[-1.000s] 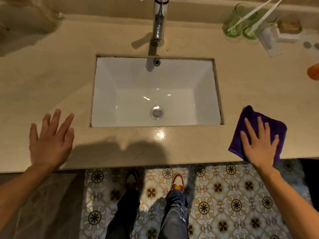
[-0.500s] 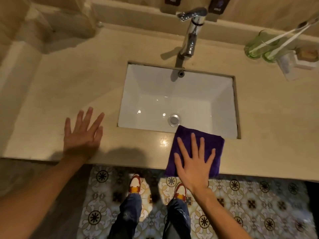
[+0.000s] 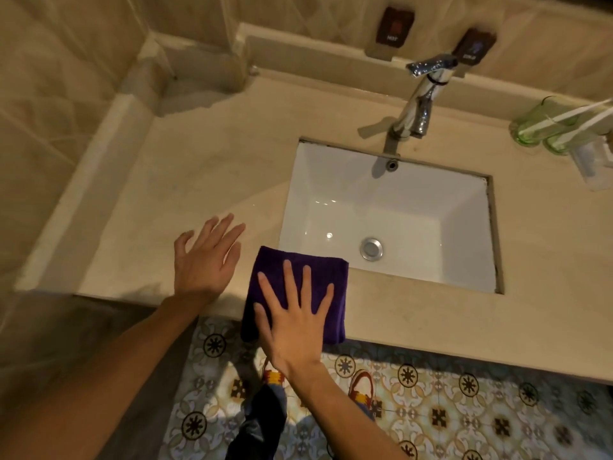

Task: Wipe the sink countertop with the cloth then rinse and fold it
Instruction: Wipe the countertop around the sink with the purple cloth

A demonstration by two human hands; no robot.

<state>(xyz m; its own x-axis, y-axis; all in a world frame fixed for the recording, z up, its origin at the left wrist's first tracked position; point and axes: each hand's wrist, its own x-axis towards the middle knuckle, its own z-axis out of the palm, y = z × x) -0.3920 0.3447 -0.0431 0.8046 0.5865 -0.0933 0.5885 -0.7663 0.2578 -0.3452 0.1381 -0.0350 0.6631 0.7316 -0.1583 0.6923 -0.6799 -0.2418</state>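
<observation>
The folded purple cloth (image 3: pixel 325 265) lies on the beige countertop (image 3: pixel 199 180) at its front edge, just in front of the left corner of the white sink (image 3: pixel 398 210). Its near end hangs a little over the edge. My right hand (image 3: pixel 293 323) lies flat on the cloth, fingers spread, pressing it down. My left hand (image 3: pixel 204 263) rests open on the counter just left of the cloth, fingers apart, holding nothing.
A chrome faucet (image 3: pixel 418 107) stands behind the sink. Two green glasses (image 3: pixel 534 127) with toothbrushes and a wrapped white item (image 3: pixel 593 164) sit at the back right. Tiled walls close the left and back. Below the counter edge are patterned floor tiles and my shoes.
My right hand has slid the cloth leftwards along the front edge, from right of the sink to its left corner. My left hand stayed open on the counter; the view swung left.
</observation>
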